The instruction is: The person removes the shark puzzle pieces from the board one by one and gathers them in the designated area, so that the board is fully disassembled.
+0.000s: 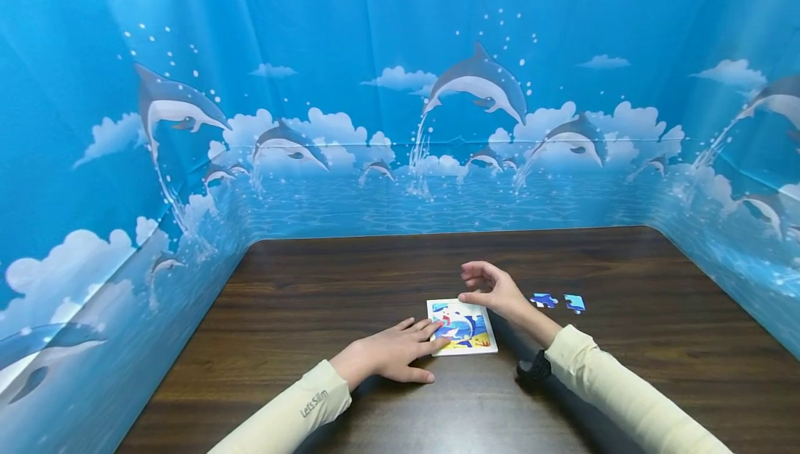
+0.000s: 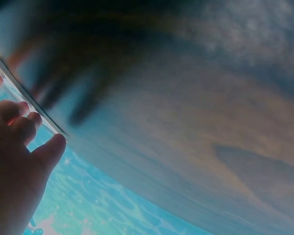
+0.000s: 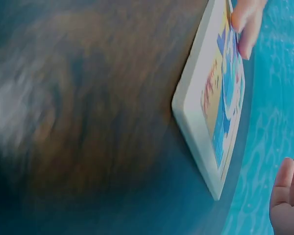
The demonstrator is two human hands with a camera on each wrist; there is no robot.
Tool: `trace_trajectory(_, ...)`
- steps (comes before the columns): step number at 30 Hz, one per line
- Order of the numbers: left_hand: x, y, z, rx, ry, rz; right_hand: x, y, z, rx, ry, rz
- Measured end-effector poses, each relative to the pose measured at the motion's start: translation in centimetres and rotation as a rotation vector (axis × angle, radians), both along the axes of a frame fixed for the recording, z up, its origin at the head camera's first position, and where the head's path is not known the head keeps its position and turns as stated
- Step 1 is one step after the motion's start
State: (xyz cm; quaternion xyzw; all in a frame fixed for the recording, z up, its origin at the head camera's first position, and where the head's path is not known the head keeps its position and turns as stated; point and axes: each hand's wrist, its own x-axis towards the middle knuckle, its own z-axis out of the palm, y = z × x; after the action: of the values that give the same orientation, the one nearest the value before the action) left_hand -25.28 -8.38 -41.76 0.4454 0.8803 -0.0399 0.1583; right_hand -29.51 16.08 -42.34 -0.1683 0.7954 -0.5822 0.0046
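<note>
- So, my left hand (image 1: 405,355) lies straight-fingered on the puzzle board (image 1: 465,352); press lightly.
- My right hand (image 1: 500,294) curves loosely, nothing visible gripped; pinch loose pieces (image 1: 574,302) edgewise.

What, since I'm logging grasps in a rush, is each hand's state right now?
Left hand: open, resting on the puzzle.
Right hand: open, loosely curved, nothing visibly held.
</note>
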Motion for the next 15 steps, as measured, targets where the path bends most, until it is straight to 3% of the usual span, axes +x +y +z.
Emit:
trace_trajectory(7, 0.2, -0.2, 0.1, 0.007, 0.019, -0.023, 0.0, -1.4, -0.3, 0.019, 0.020, 0.085)
trace_trajectory(15, 0.5, -0.3, 0.1, 0.006, 0.019, -0.028, -0.1, -2.3, -1.1, 0.039, -0.001, 0.126)
